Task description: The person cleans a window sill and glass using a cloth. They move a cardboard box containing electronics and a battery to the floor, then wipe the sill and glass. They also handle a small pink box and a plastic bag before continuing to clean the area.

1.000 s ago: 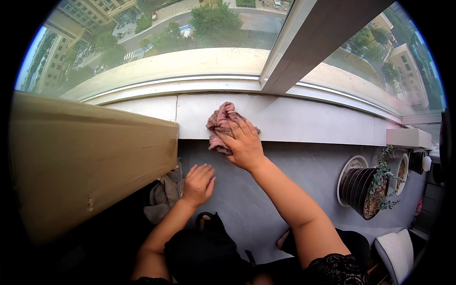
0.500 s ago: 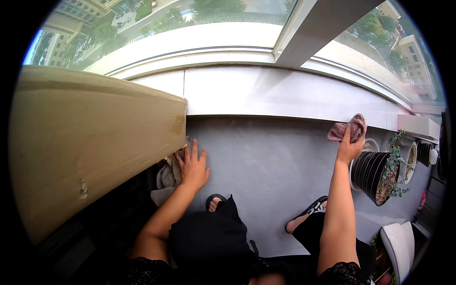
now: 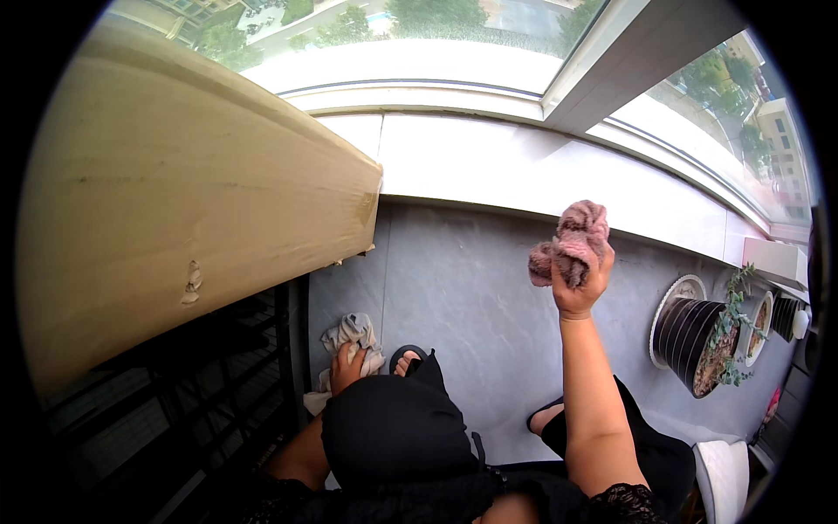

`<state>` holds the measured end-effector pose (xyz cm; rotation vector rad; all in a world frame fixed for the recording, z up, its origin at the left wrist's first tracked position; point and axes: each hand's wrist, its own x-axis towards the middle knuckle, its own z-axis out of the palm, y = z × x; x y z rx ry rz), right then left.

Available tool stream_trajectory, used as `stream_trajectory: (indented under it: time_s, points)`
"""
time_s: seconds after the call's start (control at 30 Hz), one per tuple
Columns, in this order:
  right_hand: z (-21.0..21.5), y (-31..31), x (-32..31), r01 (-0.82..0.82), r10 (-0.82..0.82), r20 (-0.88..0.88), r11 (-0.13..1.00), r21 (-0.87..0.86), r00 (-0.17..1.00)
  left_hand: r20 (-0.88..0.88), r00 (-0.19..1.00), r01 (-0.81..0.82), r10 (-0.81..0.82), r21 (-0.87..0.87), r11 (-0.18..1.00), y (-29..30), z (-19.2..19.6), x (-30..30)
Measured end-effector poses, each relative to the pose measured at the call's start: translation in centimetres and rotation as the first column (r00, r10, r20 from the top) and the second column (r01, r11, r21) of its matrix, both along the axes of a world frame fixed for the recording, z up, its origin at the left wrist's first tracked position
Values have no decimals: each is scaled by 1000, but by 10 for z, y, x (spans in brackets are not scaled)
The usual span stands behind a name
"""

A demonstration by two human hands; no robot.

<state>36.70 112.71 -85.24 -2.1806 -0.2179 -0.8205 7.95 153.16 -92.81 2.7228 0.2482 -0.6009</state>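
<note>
My right hand (image 3: 587,286) is closed round a bunched, fluffy pink-brown cloth (image 3: 583,229), held up in front of the white window sill (image 3: 524,162). Low on the left, my left hand (image 3: 346,371) grips a crumpled grey-beige cloth (image 3: 353,330) just above the grey floor (image 3: 471,288). My raised knee hides part of that hand's wrist. A large cardboard box (image 3: 209,183) juts over the floor at the left, above and beyond my left hand.
Under the box stands a dark rack (image 3: 175,402) with bars. Windows (image 3: 436,35) run along the far side. At the right are a black striped plant pot (image 3: 691,336), a white box (image 3: 777,262) on the sill's end and a white cushion-like thing (image 3: 723,472).
My right hand has drawn the pink-brown cloth leftward and closer. My left hand, spread beside the box before, has come down and back and closed on the grey-beige cloth. The view has shifted.
</note>
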Motion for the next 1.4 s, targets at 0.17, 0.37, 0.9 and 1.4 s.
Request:
stream_trajectory:
  time_s: [0.17,0.37,0.9,1.4]
  points:
    - [-24,86,-22,-494,447,-254,853,-166,858,138,973,-182,185,-37,983,6,28,0]
    - [-92,272,-71,-867,697,-517,367,-338,496,294,914,-290,279,-5,957,-8,24,47]
    - [-112,-167,-19,-81,-552,-536,644,-761,639,304,947,-79,103,-90,993,-24,37,115]
    - [-115,115,-109,-668,497,-513,710,-224,700,241,963,-135,120,48,990,-5,24,125]
